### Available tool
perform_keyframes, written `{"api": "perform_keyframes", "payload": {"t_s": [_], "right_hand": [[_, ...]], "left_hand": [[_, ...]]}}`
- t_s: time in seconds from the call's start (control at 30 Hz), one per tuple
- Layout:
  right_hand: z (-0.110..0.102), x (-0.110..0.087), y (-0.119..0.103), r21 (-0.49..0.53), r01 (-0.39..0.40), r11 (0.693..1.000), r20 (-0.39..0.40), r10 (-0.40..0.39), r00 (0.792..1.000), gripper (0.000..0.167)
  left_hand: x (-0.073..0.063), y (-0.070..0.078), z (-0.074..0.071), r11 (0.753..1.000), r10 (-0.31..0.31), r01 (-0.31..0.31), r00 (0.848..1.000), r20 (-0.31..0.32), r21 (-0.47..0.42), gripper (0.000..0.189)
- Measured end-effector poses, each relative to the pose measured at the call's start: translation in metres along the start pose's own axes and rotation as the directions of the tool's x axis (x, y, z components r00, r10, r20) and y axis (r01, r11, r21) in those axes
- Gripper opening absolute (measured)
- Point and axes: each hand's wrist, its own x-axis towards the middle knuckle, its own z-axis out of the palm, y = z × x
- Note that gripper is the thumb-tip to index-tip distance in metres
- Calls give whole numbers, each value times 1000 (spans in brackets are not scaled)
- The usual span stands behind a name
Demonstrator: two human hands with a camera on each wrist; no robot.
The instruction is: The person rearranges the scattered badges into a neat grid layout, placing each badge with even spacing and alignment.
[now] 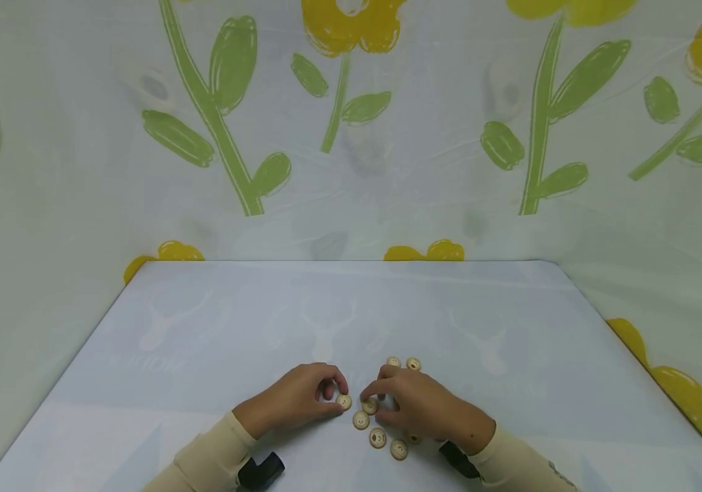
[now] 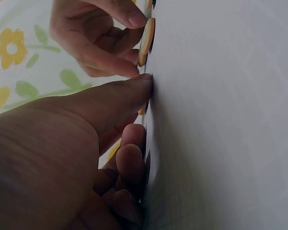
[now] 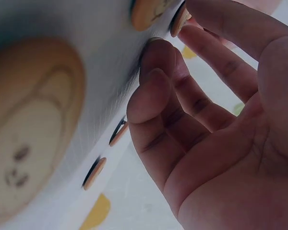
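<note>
Left hand (image 1: pixel 303 396) pinching a wood-toned disc (image 1: pixel 344 402) at the white table (image 1: pixel 227 328)! At its three o'clock, the right hand (image 1: pixel 422 404) pinches a second disc (image 1: pixel 369 407), with loose discs (image 1: pixel 378 438) at one, five and seven.

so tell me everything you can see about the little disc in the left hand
The disc is small, round and light tan, and looks wooden, with small dark marks on its upward face, too small to read. The left hand pinches it at the rim between thumb and fingers. It sits low over the near part of the table, left of the other discs and apart from them. Whether it touches the table is unclear.
</note>
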Motion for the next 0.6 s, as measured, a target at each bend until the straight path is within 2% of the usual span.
{"api": "perform_keyframes", "payload": {"t_s": [0.6], "right_hand": [[2, 1, 1, -19, 3, 1000, -13, -3, 1000, 24]], "left_hand": [[-1, 1, -1, 1000, 9, -9, 1000, 0, -3, 18]]}}
